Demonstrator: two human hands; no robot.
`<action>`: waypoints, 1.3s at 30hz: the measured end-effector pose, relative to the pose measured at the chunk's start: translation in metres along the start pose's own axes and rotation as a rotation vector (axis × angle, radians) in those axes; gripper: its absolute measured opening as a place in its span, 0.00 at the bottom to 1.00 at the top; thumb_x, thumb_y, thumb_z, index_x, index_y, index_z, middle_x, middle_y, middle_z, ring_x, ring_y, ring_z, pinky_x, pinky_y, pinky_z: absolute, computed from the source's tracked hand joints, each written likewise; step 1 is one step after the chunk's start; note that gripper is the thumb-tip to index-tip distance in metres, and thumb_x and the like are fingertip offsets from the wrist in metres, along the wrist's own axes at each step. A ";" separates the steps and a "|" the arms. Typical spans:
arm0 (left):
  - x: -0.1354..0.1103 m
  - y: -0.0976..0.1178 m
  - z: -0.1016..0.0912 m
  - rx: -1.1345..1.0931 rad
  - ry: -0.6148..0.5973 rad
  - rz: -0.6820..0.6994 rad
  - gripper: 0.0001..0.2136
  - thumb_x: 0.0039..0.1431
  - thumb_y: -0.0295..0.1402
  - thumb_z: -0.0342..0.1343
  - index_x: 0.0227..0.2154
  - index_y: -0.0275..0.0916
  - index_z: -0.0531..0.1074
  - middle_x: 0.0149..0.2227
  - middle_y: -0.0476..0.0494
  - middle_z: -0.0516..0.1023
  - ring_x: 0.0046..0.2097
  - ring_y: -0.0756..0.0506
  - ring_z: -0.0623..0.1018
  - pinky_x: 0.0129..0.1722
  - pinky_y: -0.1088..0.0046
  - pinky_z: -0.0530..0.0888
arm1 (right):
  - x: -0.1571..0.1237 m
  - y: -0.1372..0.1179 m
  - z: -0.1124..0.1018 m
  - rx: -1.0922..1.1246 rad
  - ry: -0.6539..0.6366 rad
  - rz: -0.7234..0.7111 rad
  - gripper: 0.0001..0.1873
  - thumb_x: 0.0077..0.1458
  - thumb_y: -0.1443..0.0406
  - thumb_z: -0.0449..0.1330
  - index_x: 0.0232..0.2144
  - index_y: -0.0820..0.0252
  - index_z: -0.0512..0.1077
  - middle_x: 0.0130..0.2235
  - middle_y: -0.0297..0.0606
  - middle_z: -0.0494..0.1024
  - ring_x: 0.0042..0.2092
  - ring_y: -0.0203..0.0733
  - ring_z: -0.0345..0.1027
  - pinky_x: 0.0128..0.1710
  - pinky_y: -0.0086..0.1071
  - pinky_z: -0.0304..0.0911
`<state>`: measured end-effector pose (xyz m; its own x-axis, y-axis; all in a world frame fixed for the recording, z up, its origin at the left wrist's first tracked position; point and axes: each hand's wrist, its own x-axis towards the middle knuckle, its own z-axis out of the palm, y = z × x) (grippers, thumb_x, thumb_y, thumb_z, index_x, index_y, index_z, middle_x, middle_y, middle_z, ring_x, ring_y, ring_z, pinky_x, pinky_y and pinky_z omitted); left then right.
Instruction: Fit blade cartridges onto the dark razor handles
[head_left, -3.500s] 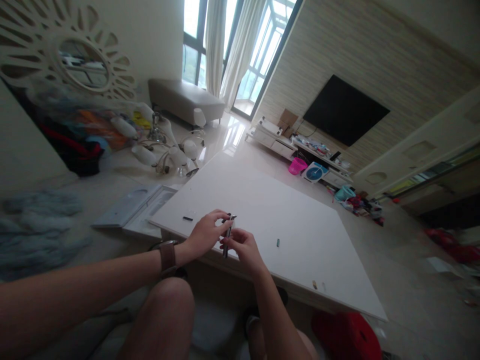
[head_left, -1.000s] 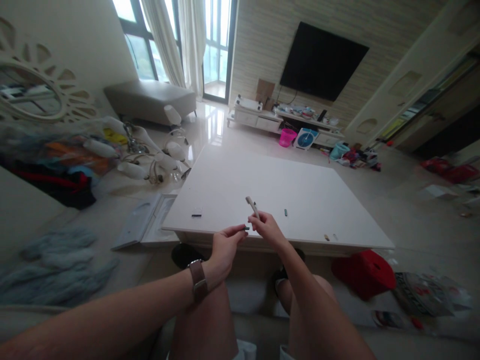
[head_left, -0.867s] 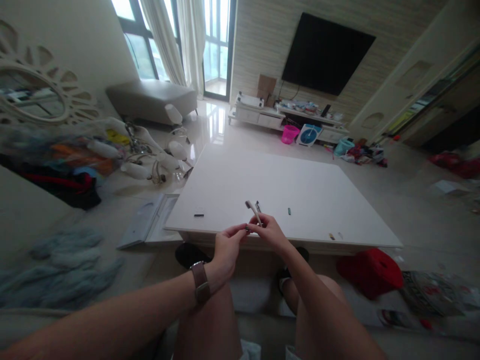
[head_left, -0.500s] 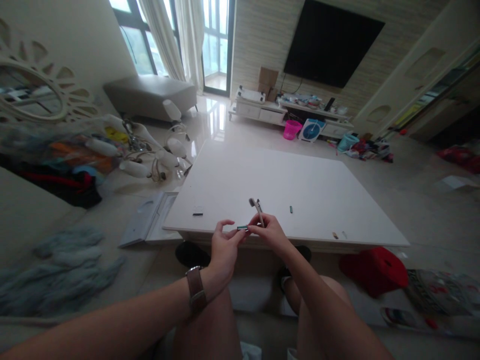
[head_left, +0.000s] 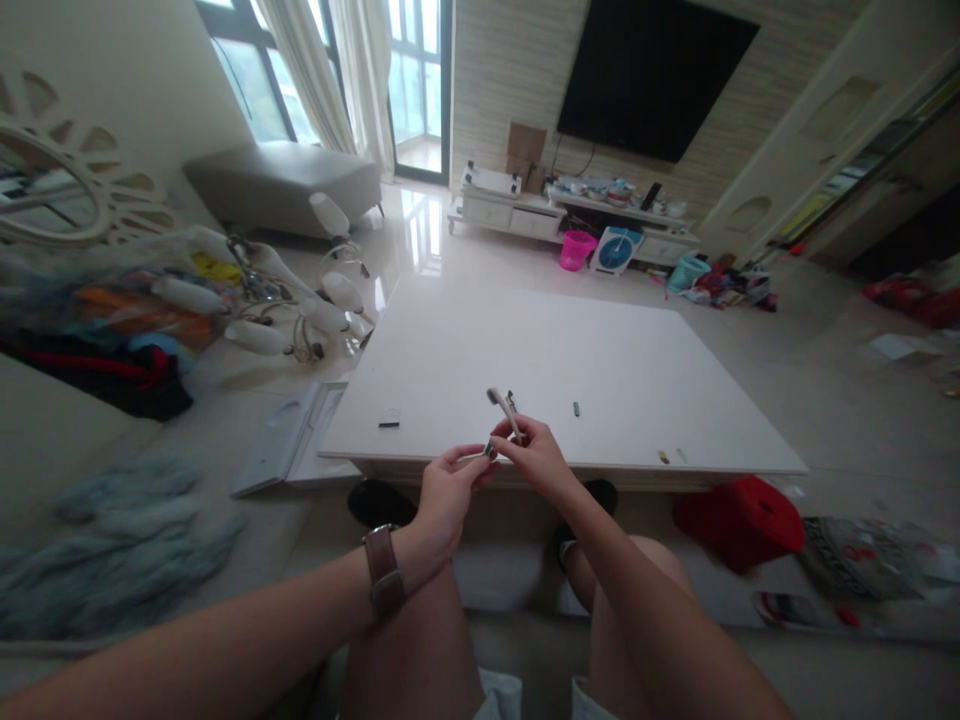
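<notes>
My left hand (head_left: 450,485), with a brown-strapped watch on its wrist, pinches a small green piece (head_left: 489,450) between thumb and fingers. At the table's front edge, my right hand (head_left: 536,452) meets it, fingertips touching that same piece. A slim light-coloured tool with a darker head (head_left: 504,405) sticks up out of my right hand; its exact kind is unclear. On the white table (head_left: 525,340) a small dark green piece (head_left: 577,409) lies beyond my right hand. To the left rests a little black strip (head_left: 388,425). A tiny brownish piece (head_left: 664,457) lies near the front right edge.
An opened white box (head_left: 289,440) lies on the floor at the table's left. Beyond it is a chandelier with white shades (head_left: 259,337). A red stool (head_left: 742,520) stands at the right front. A pink basket (head_left: 577,250) and blue fan (head_left: 616,249) stand by the TV cabinet.
The green piece has turned from lying level to steeply tilted between my fingertips. My left fingers have closed in towards my right hand. The view has shifted slightly.
</notes>
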<state>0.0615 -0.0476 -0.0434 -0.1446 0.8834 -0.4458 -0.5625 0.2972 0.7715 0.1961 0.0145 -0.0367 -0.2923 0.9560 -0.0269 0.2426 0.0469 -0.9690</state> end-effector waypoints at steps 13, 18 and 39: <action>-0.003 0.006 0.002 -0.082 0.040 -0.056 0.07 0.55 0.23 0.63 0.38 0.33 0.74 0.39 0.34 0.83 0.38 0.45 0.83 0.35 0.77 0.75 | -0.006 -0.009 -0.032 -0.567 -0.130 -0.152 0.26 0.62 0.49 0.55 0.21 0.61 0.73 0.19 0.29 0.61 0.25 0.33 0.53 0.26 0.30 0.45; -0.004 0.007 0.003 -0.057 0.042 -0.076 0.11 0.52 0.24 0.67 0.38 0.34 0.73 0.37 0.35 0.83 0.38 0.45 0.83 0.35 0.77 0.74 | -0.004 -0.010 -0.038 -0.703 0.018 -0.145 0.28 0.63 0.49 0.54 0.18 0.61 0.70 0.18 0.31 0.62 0.24 0.33 0.52 0.26 0.31 0.43; -0.005 0.007 0.003 -0.004 0.045 -0.089 0.14 0.51 0.28 0.67 0.39 0.36 0.71 0.36 0.38 0.83 0.33 0.47 0.83 0.28 0.80 0.68 | -0.002 -0.010 -0.038 -0.712 0.014 -0.125 0.30 0.63 0.47 0.53 0.18 0.60 0.71 0.18 0.31 0.62 0.23 0.33 0.53 0.26 0.32 0.43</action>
<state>0.0605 -0.0487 -0.0349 -0.1307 0.8364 -0.5322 -0.5778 0.3720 0.7265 0.2297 0.0232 -0.0172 -0.3465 0.9345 0.0816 0.7533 0.3291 -0.5694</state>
